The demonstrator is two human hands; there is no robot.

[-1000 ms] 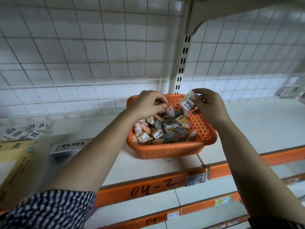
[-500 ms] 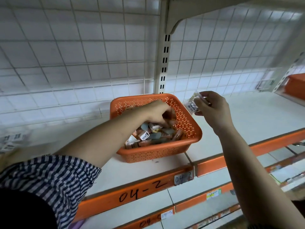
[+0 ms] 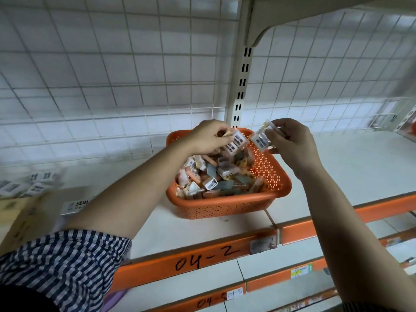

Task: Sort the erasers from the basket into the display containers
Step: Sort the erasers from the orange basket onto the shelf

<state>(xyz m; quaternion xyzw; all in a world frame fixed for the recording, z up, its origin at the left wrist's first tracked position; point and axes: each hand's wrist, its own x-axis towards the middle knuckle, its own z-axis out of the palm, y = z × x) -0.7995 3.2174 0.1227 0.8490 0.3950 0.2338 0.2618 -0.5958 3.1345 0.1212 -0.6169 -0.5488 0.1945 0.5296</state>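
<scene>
An orange perforated basket (image 3: 227, 207) stands on the white shelf, full of several small wrapped erasers (image 3: 216, 176). My left hand (image 3: 208, 137) hovers over the basket's back edge, fingers shut on a couple of clear-wrapped erasers with white labels (image 3: 236, 143). Just to the right, my right hand (image 3: 290, 143) is above the basket's right rim and pinches another clear-wrapped eraser (image 3: 261, 139). The two held packs are close together, a small gap apart.
A cardboard display container (image 3: 24, 212) with labelled erasers sits blurred at the far left, a Korean label at its front. The orange shelf edge (image 3: 202, 257) reads 04-2. A slotted upright (image 3: 240, 86) and wire grid stand behind. Another box (image 3: 407, 122) shows at the far right.
My left hand has come up out of the basket holding wrapped erasers and now sits near my right hand. My right hand keeps its eraser. The view has swung left.
</scene>
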